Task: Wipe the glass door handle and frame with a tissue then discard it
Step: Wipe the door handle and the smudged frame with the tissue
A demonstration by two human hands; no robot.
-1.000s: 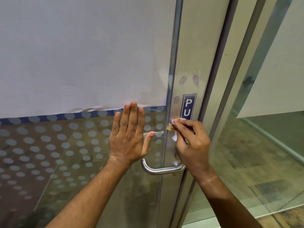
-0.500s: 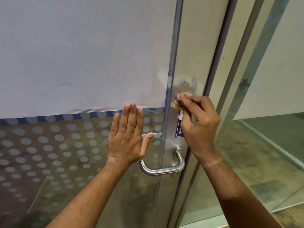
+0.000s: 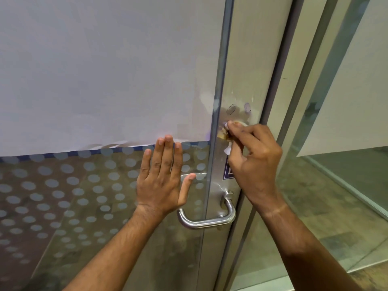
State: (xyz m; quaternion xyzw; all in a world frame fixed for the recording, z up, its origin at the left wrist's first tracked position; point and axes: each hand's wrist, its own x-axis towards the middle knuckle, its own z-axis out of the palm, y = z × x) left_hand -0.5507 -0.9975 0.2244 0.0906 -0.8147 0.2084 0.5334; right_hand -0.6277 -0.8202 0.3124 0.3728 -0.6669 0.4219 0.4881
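Pinching a small crumpled white tissue between thumb and fingertips, the right hand is pressing it against the brushed-metal door frame strip, just below two round smudges. That tissue is sitting at the top of the hand, mostly hidden under the fingers, and it is looking yellowed at one edge, though stain or shadow is hard to call from here. Over on the glass door panel, the left hand is lying flat, fingers straight and together, thumb spread, gripping nothing. Below both hands, the curved silver metal door handle is hanging untouched. A blue sign is peeking out beside the right hand. White frosted film is covering the upper glass, pale dots are patterning the lower part, and a mottled floor is showing through the glass on the right.
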